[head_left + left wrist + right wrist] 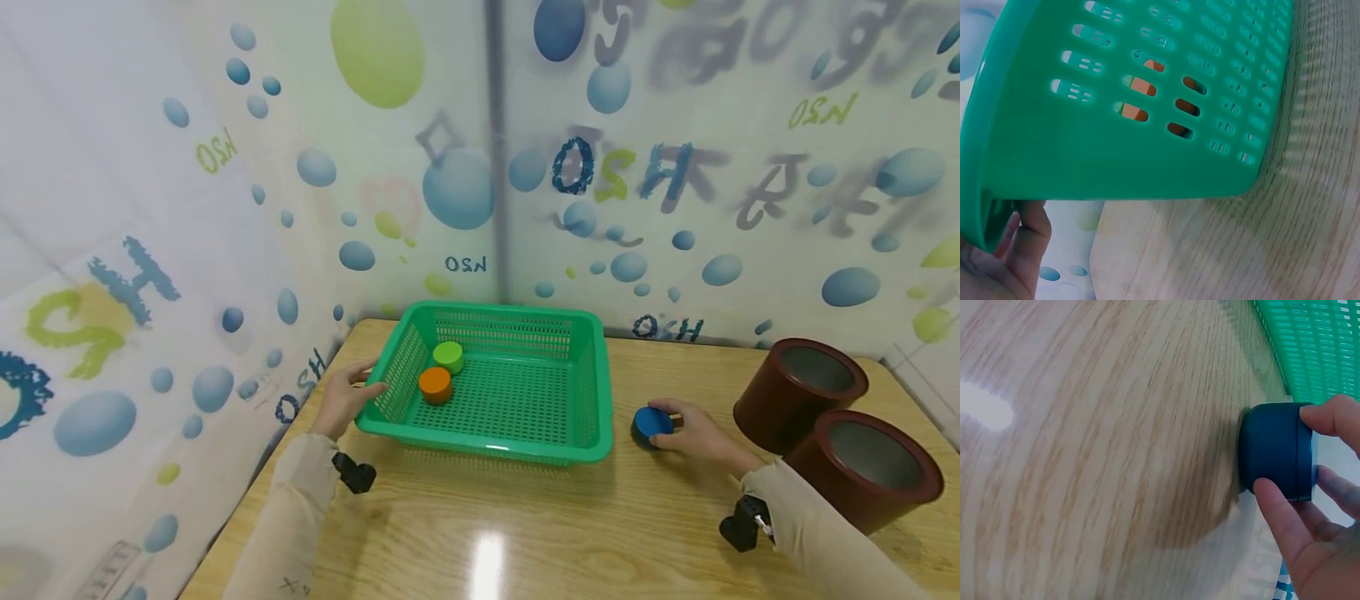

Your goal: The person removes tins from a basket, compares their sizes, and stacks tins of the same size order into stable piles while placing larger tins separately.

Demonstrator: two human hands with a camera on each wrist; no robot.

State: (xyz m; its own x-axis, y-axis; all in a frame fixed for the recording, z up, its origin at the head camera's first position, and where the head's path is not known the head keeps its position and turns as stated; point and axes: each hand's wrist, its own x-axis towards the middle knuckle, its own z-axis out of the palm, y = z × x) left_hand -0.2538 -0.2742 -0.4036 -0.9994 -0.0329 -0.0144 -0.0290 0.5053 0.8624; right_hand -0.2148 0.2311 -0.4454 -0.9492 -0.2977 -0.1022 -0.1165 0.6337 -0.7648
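My left hand (347, 402) grips the left rim of a green plastic basket (495, 450), with the thumb over the edge and fingers curled beneath, as the left wrist view shows. Inside the basket's left end sit a small round lime-green canister (448, 357) and an orange one (436, 386), side by side. To the right of the basket, my right hand (697, 433) holds a small round blue canister (1275, 451) between thumb and fingers. A seam below its lid shows in the right wrist view. It stands upright at the table surface; whether its base touches the wood is unclear.
Two dark brown cylindrical pots (799, 392) with wide open tops stand at the right, the nearer pot (847, 483) just beyond my right forearm. The wooden table (570, 533) meets a patterned wall covering (660, 233) at the back and left.
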